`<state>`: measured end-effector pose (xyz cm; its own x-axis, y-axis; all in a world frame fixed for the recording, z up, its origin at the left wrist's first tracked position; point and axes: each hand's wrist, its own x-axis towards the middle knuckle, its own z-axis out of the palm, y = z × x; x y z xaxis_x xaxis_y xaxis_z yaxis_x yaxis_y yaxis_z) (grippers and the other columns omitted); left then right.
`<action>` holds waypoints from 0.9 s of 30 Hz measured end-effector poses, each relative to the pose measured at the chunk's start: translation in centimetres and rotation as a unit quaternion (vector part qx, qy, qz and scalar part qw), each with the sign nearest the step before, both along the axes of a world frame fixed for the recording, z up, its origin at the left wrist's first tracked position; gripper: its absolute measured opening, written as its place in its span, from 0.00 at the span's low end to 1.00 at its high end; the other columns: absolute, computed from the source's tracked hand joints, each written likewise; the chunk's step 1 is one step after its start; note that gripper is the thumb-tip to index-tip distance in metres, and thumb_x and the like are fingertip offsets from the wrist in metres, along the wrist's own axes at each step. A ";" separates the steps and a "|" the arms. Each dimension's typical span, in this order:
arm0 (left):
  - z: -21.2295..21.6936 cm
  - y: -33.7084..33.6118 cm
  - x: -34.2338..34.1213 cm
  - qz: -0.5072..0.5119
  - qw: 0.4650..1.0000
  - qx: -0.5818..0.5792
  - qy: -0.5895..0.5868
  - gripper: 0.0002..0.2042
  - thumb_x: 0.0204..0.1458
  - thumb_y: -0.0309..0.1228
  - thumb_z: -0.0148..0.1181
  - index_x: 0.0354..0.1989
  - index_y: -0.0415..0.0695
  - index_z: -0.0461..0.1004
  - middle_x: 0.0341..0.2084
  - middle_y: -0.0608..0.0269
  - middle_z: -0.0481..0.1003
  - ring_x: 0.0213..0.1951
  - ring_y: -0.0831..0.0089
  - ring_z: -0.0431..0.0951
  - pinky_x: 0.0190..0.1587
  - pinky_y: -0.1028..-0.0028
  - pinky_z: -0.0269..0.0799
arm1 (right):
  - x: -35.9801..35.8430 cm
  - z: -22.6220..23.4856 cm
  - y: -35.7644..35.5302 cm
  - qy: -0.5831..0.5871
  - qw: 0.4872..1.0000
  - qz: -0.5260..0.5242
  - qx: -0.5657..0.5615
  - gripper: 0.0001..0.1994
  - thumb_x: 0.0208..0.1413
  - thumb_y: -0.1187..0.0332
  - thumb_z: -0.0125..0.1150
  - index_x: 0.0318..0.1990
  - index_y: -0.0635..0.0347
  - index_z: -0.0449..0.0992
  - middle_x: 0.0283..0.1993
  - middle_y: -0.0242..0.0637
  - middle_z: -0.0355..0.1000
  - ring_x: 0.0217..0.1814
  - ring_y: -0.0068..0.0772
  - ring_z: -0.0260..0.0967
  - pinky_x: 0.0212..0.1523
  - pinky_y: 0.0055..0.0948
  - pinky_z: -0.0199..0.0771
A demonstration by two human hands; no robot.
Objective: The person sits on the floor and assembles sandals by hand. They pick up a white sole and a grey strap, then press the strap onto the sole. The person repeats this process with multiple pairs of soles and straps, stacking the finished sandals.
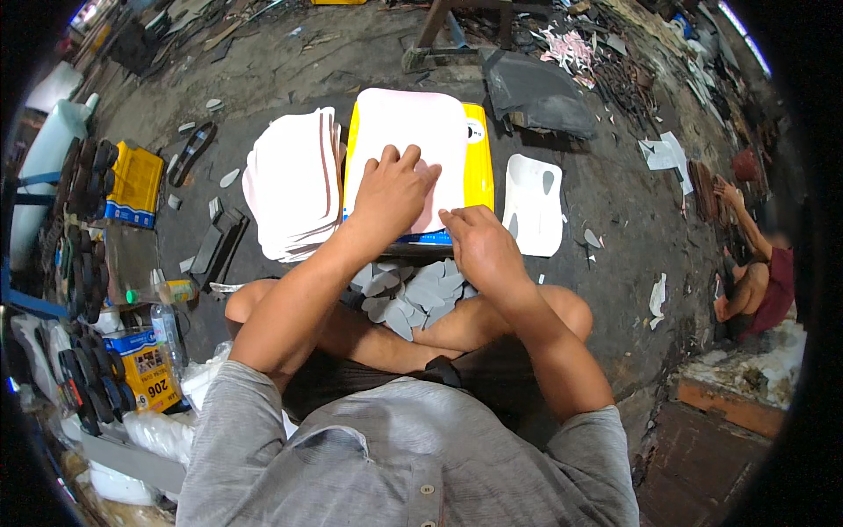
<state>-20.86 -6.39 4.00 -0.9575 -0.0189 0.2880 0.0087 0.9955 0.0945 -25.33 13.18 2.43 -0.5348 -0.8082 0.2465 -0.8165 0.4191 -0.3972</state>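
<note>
Grey cut-outs already lay heaped at six o'clock, while the left hand pressed flat, gripping nothing, on the white sheet at twelve, the right hand pinching its near edge; a white stack waited at ten.

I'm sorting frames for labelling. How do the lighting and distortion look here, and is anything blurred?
Head view: soft, even light, no glare on the white sheet; both the left hand and the right hand are sharp; fisheye bends the edges, with black corners; the seated person at far right is blurred and dimmer.
</note>
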 end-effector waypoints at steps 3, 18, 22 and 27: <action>0.4 3.5 3.3 -0.006 0.963 0.193 0.190 0.11 0.48 0.26 0.63 0.41 0.44 0.80 0.36 0.56 0.73 0.40 0.55 0.74 0.41 0.60 0.71 | -0.8 1.4 0.0 -0.064 0.997 -0.034 -0.023 0.12 0.60 0.73 0.58 0.49 0.60 0.82 0.42 0.46 0.79 0.47 0.51 0.76 0.50 0.46 0.78; -9.9 9.5 9.9 -0.053 0.973 0.209 -0.080 0.22 0.59 0.37 0.63 0.60 0.42 0.74 0.51 0.50 0.79 0.51 0.50 0.76 0.54 0.60 0.74 | -7.8 21.5 -5.1 0.075 0.922 -0.254 -0.283 0.09 0.59 0.70 0.62 0.42 0.65 0.79 0.36 0.50 0.80 0.35 0.48 0.80 0.34 0.44 0.80; -9.7 9.2 9.8 -0.033 0.968 0.210 -0.133 0.18 0.55 0.34 0.65 0.53 0.41 0.77 0.39 0.52 0.76 0.45 0.51 0.75 0.49 0.58 0.74 | -9.2 18.0 -12.2 0.060 0.955 -0.209 -0.203 0.12 0.58 0.63 0.64 0.40 0.63 0.82 0.37 0.54 0.81 0.38 0.60 0.81 0.41 0.50 0.80; -9.6 7.4 10.2 -0.010 0.960 0.257 -0.113 0.13 0.55 0.31 0.62 0.47 0.42 0.80 0.39 0.48 0.78 0.44 0.48 0.76 0.49 0.56 0.74 | -7.2 9.8 -14.7 -0.134 0.984 -0.058 -0.098 0.22 0.61 0.53 0.66 0.51 0.63 0.80 0.44 0.50 0.81 0.46 0.50 0.80 0.47 0.41 0.78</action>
<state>-10.63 1.04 -5.62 -0.9960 -0.0842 0.0311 -0.0510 0.8162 0.5755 -32.49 -1.53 12.22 -0.6875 -0.6892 0.2291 -0.6227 0.3970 -0.6743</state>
